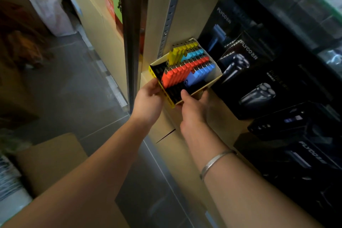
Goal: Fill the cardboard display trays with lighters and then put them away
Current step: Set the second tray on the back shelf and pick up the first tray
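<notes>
Tray (215,77) at shelf (224,127) edge, left of black shaver boxes (259,87). My left hand (148,98) grips near-left corner, right hand (192,105) pinches near wall. Thin card bends; lighters (185,70) loose, slick, probably fairly heavy. Support underneath, keep level.

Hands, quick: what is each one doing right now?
Left hand: grips the near-left corner of the lighter tray.
Right hand: grips the tray's near edge, thumb over the rim.

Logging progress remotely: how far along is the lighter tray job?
Filling looks done: the tray holds rows of lighters. In hand: left hand and right hand grip it at the shelf. Left: slide it in beside the black boxes and let go.
</notes>
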`<action>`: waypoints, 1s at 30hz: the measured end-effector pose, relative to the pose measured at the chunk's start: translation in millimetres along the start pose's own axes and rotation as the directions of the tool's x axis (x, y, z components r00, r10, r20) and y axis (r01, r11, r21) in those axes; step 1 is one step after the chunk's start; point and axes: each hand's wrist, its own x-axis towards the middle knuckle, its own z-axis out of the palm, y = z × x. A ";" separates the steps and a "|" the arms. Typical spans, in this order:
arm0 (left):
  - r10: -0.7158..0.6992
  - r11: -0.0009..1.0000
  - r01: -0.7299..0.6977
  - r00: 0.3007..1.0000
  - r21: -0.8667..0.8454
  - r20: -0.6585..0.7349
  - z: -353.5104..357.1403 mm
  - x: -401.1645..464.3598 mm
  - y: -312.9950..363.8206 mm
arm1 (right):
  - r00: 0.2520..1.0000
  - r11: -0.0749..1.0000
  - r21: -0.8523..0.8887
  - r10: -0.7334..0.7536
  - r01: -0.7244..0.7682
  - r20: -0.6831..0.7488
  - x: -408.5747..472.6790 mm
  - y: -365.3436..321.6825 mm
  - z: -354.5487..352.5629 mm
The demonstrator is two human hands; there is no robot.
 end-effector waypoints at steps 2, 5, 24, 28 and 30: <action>-0.060 0.998 0.060 0.998 -0.002 0.006 -5.1 -2.4 -2.1 | 1.000 1.000 0.004 0.017 -0.017 -0.002 -0.9 -1.7 -2.8; -0.115 0.992 0.116 0.993 0.054 -0.025 -19.8 -12.9 -1.8 | 0.999 0.999 -0.031 0.039 -0.038 0.009 -12.2 -4.2 -8.4; -0.334 0.731 0.432 0.902 0.528 -0.275 -129.6 -318.0 77.7 | 0.852 0.650 -0.756 0.350 0.078 0.389 -282.8 -16.0 -131.3; -0.429 0.595 0.539 0.840 0.596 -0.332 -124.8 -401.9 68.7 | 0.760 0.389 -0.865 0.442 0.317 0.477 -313.3 -3.8 -171.1; -0.456 0.568 0.540 0.835 0.621 -0.308 -123.3 -443.5 59.2 | 0.705 0.300 -0.858 0.489 0.417 0.513 -323.6 0.1 -191.1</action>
